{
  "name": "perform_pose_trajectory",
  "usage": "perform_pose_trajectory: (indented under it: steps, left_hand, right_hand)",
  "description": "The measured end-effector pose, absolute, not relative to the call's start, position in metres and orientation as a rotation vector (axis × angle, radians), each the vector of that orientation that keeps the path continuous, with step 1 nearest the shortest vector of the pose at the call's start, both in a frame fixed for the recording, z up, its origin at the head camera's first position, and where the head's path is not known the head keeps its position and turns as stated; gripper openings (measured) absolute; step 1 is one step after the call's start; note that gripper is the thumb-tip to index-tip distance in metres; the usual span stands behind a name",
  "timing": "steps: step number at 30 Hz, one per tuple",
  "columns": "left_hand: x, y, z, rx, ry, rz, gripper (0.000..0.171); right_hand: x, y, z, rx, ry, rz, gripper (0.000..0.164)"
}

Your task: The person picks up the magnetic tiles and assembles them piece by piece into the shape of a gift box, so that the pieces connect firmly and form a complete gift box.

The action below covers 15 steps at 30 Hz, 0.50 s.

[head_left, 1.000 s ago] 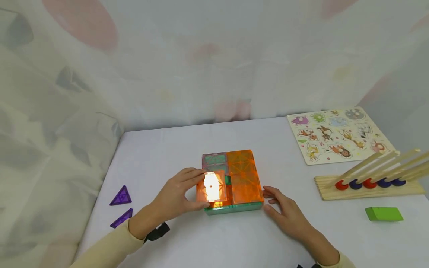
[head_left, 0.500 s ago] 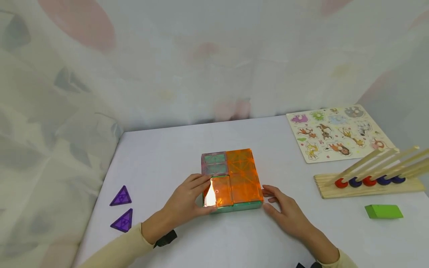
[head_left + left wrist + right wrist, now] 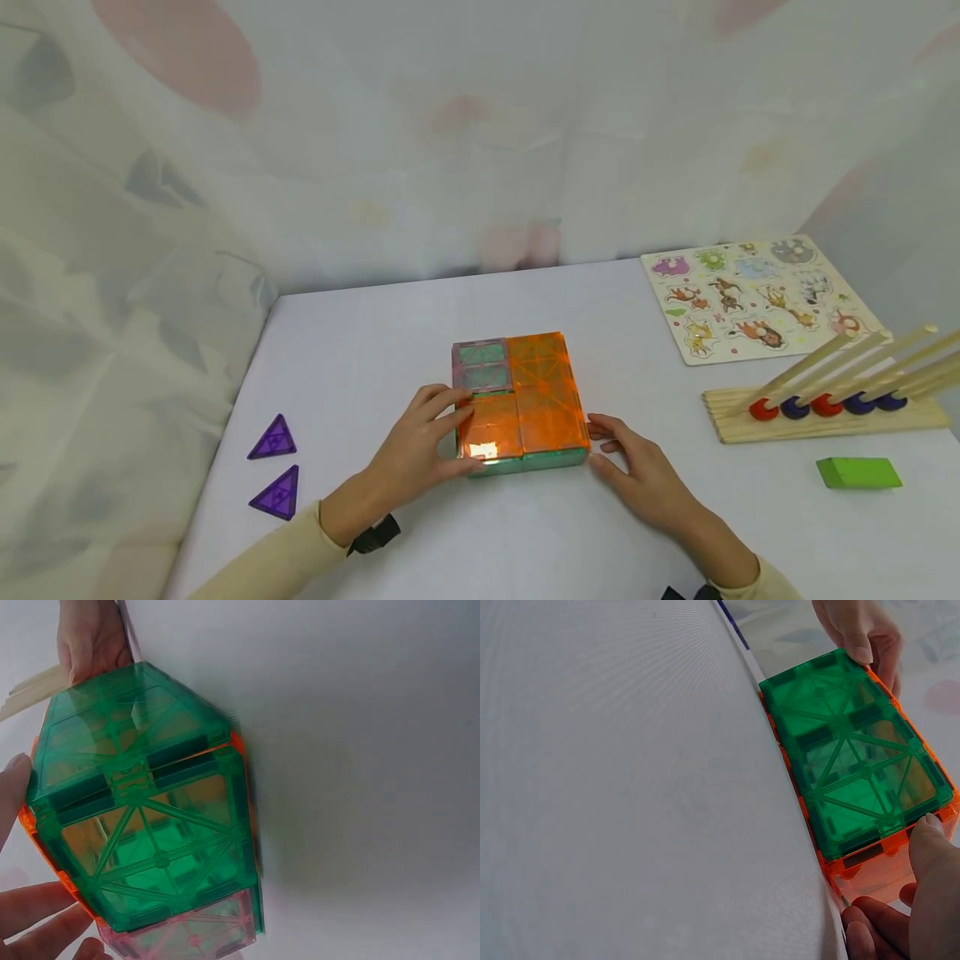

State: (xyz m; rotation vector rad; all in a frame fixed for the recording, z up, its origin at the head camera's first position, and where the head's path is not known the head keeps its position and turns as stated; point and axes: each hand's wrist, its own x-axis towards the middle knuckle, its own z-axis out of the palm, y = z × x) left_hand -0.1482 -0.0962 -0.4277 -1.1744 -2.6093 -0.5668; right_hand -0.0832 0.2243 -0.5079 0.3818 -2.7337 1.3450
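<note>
A low box of see-through magnetic tiles (image 3: 553,458) sits mid-table, with green walls in front and an orange wall on the right side. Orange tiles cover most of its top, and a pinkish tile (image 3: 482,367) lies at the back left. My left hand (image 3: 408,454) holds the front-left orange tile (image 3: 491,421), thumb at its front edge and fingertips along its far left side. That tile lies level with its neighbours. At the front-right corner, my right hand (image 3: 645,483) grips the box, thumb (image 3: 934,844) at the green front's edge and fingers curled beside the orange wall.
Two purple triangle tiles (image 3: 273,437) lie on the left. To the right are an animal puzzle board (image 3: 720,354), a wooden peg stand (image 3: 723,417) with red and blue beads, and a green block (image 3: 858,473). A patterned cloth backdrop (image 3: 375,150) rises behind the table.
My left hand has brought the orange tile down and right, from tilted above the box to flat over its front-left opening. My right hand has stayed at the corner.
</note>
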Motion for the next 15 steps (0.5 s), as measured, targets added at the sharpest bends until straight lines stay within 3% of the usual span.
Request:
perform_pose_trajectory:
  steps: [15]
  left_hand:
    - [-0.143,-0.095,-0.439,-0.996,-2.680,-0.993,0.064]
  right_hand:
    - [-0.083,0.223,-0.509,0.385,-2.723,1.330,0.048]
